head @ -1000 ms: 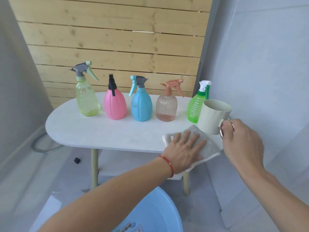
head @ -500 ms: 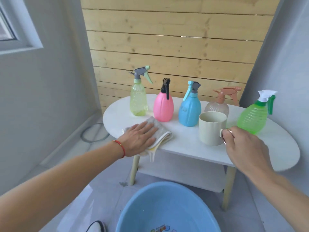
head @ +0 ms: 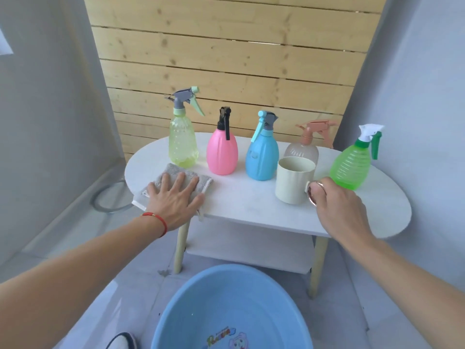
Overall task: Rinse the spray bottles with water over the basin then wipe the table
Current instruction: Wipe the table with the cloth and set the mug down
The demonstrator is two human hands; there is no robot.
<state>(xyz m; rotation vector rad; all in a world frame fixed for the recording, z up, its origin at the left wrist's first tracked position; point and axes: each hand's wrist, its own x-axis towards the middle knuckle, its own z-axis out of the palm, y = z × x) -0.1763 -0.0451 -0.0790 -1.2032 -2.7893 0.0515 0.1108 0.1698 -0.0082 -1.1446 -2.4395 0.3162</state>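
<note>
Against the wooden slat wall (head: 234,64) stands my white oval counter (head: 251,200), five spray bottles (head: 261,152) lined along its back, the blue basin (head: 226,311) on the floor below. My left hand (head: 173,197) presses flat, fingers spread, on the grey cloth (head: 176,177) at the counter's left end. My right hand (head: 337,207) grips the handle of the cream cup (head: 292,180).

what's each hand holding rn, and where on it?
Right hand grips the cream mug by its handle. Left hand holds nothing, pressing flat on the grey cloth.
</note>
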